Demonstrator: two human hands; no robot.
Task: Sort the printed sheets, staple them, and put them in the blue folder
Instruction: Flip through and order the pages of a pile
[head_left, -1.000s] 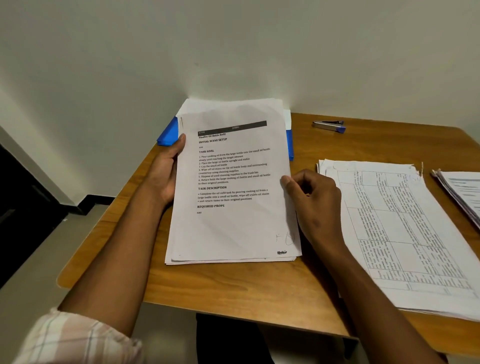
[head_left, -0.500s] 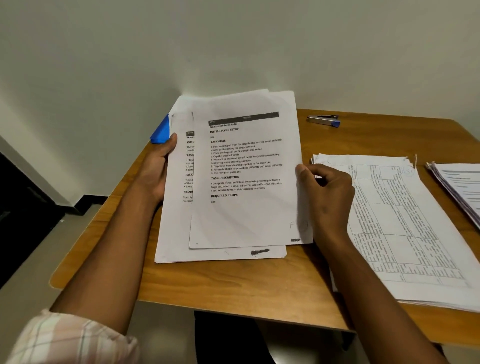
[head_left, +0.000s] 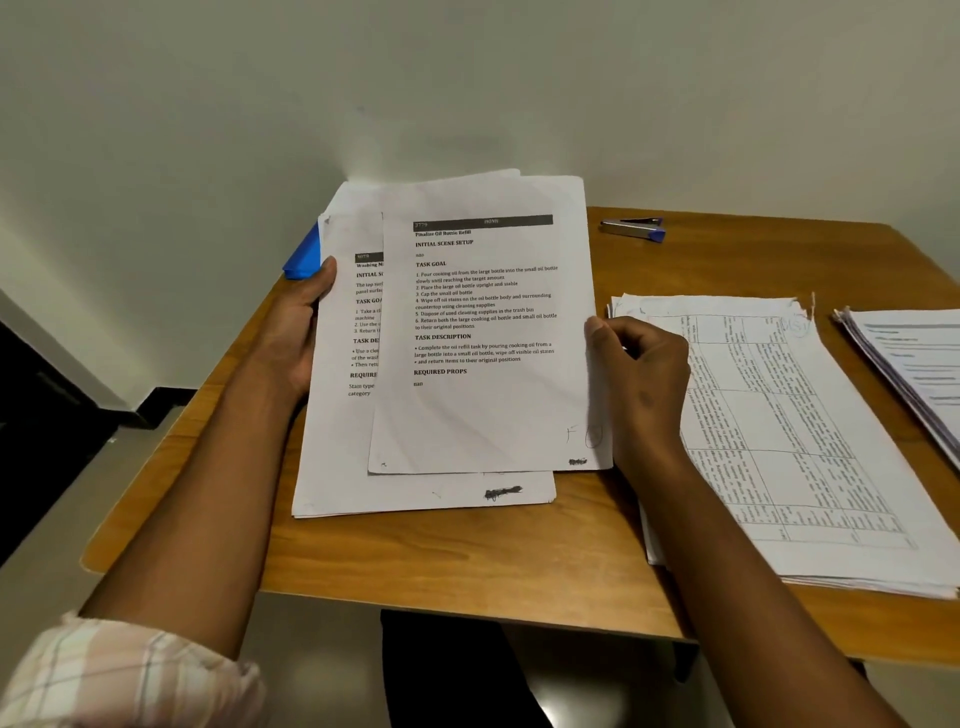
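Head view: a wooden desk (head_left: 467, 561) is seen set against a pale wall (head_left: 467, 78). A top sheet (head_left: 483, 405) is pinched at its right edge by the right hand (head_left: 641, 384), grip closed on the paper with thumb in front and fingers curled behind; the sheet is offset to the right and slightly raised over the stack below. Its dark header bar is read as "3779" and "HOME"; beneath it "Finalize Oil Bottle Refill", then the headings "INITIAL SCENE SETUP", "TASK GOAL", "TASK DESCRIPTION" and "REQUIRED PROPS"; a pencilled "F" and a circled mark are noted near the lower right corner. The lower stack (head_left: 343, 467) is held at its left edge by the left hand (head_left: 296, 332), thumb laid over the top page and the rest of the grip hidden under the paper; only fragments are legible there, "5079", "Washing M…", "TASK GO…", and a scribbled black blot near the bottom edge. A blue folder (head_left: 304, 254) is seen at the far left corner of the desk, mostly covered by the sheets. A stapler (head_left: 631, 228), silver with blue ends, lies near the wall, well apart from both hands. A pile of table-printed pages (head_left: 810, 441) lies just right of the right hand, its text too small to read, and a further pile (head_left: 914, 374) is cut off at the right edge.
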